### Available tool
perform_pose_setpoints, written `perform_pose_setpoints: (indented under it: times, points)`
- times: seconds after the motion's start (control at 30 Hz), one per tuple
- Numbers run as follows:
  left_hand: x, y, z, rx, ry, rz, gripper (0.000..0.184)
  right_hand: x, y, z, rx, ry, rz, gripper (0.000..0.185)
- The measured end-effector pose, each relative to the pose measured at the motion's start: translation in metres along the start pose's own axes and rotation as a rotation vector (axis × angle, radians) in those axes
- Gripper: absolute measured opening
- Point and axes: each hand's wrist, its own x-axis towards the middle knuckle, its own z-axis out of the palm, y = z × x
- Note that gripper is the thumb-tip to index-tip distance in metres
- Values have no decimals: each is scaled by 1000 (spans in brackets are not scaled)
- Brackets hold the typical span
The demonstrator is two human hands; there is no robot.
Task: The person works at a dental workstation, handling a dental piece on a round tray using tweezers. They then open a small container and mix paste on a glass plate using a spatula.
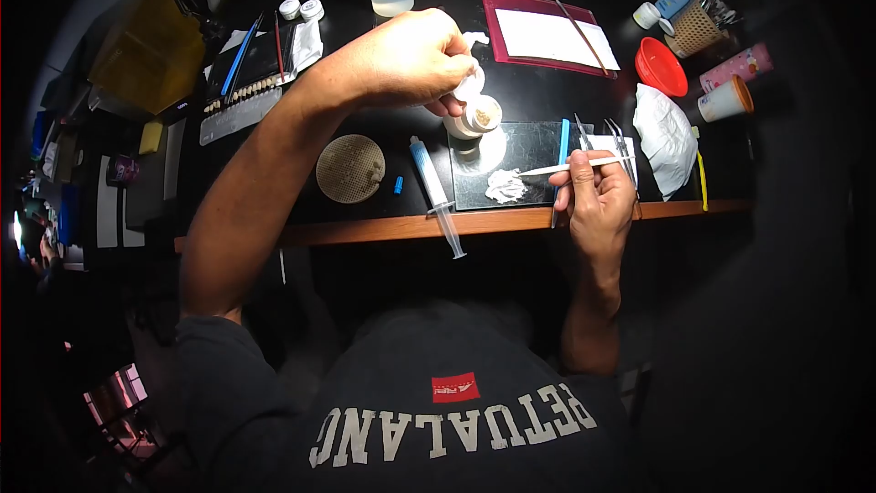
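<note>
L hand (422, 57): pinching prob. a lid (469, 84), by open jar (464, 124)
R hand (598, 201): gripping white stick (555, 169), tip near white goop (505, 187)
Slab (538, 141): under the goop, syringe (432, 179) just left

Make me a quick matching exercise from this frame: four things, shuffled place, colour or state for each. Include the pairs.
Things
1. Jar
2. White tool
3. Syringe
4. Bowl

Place, colour or state
A. Overhangs the table edge
B. Red
C. Open, by the left hand
D. Held in the right hand

Pairs: 1-C, 2-D, 3-A, 4-B
</note>
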Motion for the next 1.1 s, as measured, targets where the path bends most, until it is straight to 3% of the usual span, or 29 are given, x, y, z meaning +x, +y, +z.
perform_pose_setpoints:
  times: [0.93,1.1]
  points:
    - [1,-8,1,20,35,5,33,25,-13,3,36,-321,164,17]
    - [0,-7,0,10,37,4,34,27,-19,1,48,-372,271,19]
